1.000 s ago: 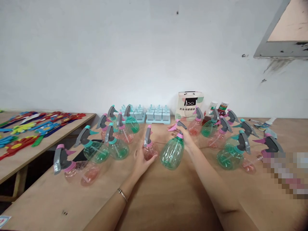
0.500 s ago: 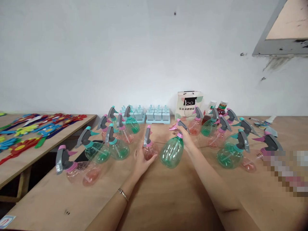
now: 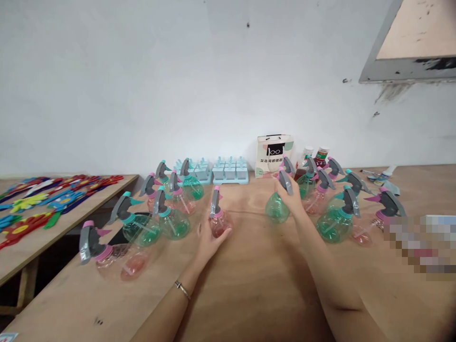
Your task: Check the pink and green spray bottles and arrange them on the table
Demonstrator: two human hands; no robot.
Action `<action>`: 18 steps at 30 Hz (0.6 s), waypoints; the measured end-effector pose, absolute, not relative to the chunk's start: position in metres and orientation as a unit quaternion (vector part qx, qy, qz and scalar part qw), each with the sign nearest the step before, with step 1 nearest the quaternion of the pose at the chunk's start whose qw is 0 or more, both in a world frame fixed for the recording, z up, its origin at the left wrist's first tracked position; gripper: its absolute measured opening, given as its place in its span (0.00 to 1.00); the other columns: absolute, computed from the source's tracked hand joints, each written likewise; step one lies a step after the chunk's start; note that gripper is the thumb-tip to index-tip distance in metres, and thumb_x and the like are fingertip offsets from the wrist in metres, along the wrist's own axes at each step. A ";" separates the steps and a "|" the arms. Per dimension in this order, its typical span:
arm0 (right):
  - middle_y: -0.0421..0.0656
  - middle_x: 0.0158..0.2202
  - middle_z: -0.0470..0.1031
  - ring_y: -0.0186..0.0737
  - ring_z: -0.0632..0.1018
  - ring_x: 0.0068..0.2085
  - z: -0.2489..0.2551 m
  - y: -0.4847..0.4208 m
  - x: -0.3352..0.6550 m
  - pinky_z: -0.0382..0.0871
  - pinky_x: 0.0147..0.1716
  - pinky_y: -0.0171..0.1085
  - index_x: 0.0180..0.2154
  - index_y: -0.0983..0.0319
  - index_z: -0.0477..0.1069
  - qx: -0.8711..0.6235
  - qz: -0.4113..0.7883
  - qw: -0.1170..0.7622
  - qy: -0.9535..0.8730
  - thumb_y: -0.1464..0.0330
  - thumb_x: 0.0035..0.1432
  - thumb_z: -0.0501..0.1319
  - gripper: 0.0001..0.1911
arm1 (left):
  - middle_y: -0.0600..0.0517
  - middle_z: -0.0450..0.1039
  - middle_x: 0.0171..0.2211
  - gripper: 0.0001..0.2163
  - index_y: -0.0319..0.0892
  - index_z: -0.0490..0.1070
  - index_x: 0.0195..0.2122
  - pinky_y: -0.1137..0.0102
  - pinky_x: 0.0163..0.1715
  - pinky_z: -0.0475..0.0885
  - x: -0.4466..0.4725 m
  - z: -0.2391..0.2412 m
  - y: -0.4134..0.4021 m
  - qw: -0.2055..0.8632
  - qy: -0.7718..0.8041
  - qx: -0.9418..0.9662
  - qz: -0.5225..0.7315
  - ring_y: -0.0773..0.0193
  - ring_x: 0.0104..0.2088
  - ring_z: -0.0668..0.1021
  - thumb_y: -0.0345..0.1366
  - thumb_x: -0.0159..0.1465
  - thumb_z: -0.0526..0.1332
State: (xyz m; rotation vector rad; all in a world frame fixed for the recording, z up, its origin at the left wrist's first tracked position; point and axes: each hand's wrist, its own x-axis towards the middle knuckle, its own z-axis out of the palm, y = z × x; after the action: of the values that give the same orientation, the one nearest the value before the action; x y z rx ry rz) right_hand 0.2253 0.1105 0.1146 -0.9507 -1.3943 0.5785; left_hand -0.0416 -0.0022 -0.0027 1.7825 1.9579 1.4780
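Observation:
In the middle of the table, my left hand (image 3: 210,240) is wrapped round the body of a pink spray bottle (image 3: 219,219), which stands upright with a grey and pink trigger head. To its right, my right hand (image 3: 287,190) grips the neck and grey head of a green spray bottle (image 3: 277,209). My fingers hide part of that head. Just behind my right hand stands another row of bottles, with a pink one (image 3: 317,200) and a green one (image 3: 335,223) nearest my forearm. Left of my left hand is a green bottle (image 3: 174,222).
More pink and green spray bottles stand in two groups, left and right, on the wooden table (image 3: 231,294). Pale blue popsicle molds (image 3: 231,180), a paper bag (image 3: 263,166) and bottles of dark liquid (image 3: 321,156) line the wall. Colourful felt-like cutouts (image 3: 32,204) cover the left table.
My right hand has carried the green spray bottle to the right, toward the right-hand group, and turned it more upright. My left hand stays on the pink bottle. The view shifted slightly.

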 end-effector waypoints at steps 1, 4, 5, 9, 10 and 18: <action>0.40 0.27 0.73 0.38 0.71 0.29 0.112 0.116 0.235 0.67 0.31 0.38 0.38 0.62 0.75 -0.430 0.227 0.631 -0.604 0.52 0.53 0.64 0.20 | 0.42 0.74 0.50 0.36 0.42 0.61 0.61 0.47 0.59 0.63 -0.042 -0.003 -0.002 0.055 0.646 0.585 0.487 0.45 0.55 0.74 0.47 0.53 0.69; 0.39 0.26 0.72 0.39 0.70 0.28 0.102 0.129 0.260 0.66 0.33 0.39 0.38 0.63 0.75 -0.468 0.152 0.643 -0.587 0.52 0.55 0.62 0.21 | 0.42 0.74 0.50 0.35 0.42 0.61 0.60 0.46 0.59 0.64 -0.042 -0.003 -0.002 0.060 0.651 0.582 0.484 0.45 0.55 0.75 0.47 0.53 0.69; 0.39 0.25 0.71 0.39 0.70 0.28 0.098 0.132 0.266 0.66 0.33 0.39 0.38 0.63 0.75 -0.481 0.131 0.643 -0.581 0.52 0.56 0.61 0.21 | 0.42 0.74 0.50 0.35 0.42 0.61 0.60 0.47 0.59 0.64 -0.042 -0.003 -0.002 0.061 0.650 0.583 0.484 0.45 0.55 0.75 0.47 0.53 0.69; 0.41 0.27 0.74 0.40 0.71 0.29 0.083 0.143 0.276 0.66 0.35 0.40 0.40 0.63 0.75 -0.511 0.109 0.639 -0.564 0.51 0.56 0.60 0.22 | 0.42 0.74 0.50 0.34 0.42 0.62 0.59 0.47 0.59 0.64 -0.042 -0.003 -0.002 0.058 0.638 0.592 0.489 0.45 0.55 0.75 0.47 0.54 0.69; 0.42 0.29 0.75 0.41 0.72 0.30 0.080 0.144 0.276 0.67 0.36 0.40 0.41 0.63 0.75 -0.511 0.112 0.644 -0.559 0.51 0.56 0.61 0.22 | 0.42 0.74 0.50 0.34 0.42 0.62 0.59 0.47 0.59 0.64 -0.042 -0.003 -0.002 0.057 0.637 0.592 0.491 0.45 0.55 0.75 0.47 0.54 0.69; 0.44 0.33 0.77 0.43 0.75 0.34 0.072 0.157 0.272 0.69 0.41 0.43 0.44 0.63 0.75 -0.514 0.121 0.669 -0.524 0.49 0.54 0.63 0.25 | 0.43 0.74 0.49 0.34 0.42 0.61 0.59 0.49 0.58 0.65 -0.044 -0.004 -0.002 0.065 0.635 0.596 0.488 0.46 0.55 0.75 0.48 0.55 0.69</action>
State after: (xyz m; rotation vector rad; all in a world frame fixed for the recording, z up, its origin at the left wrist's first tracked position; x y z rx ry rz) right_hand 0.2725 0.1569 0.0720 -1.1583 -1.1808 0.2722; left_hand -0.0435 -0.0024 -0.0037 1.7973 1.9157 1.4717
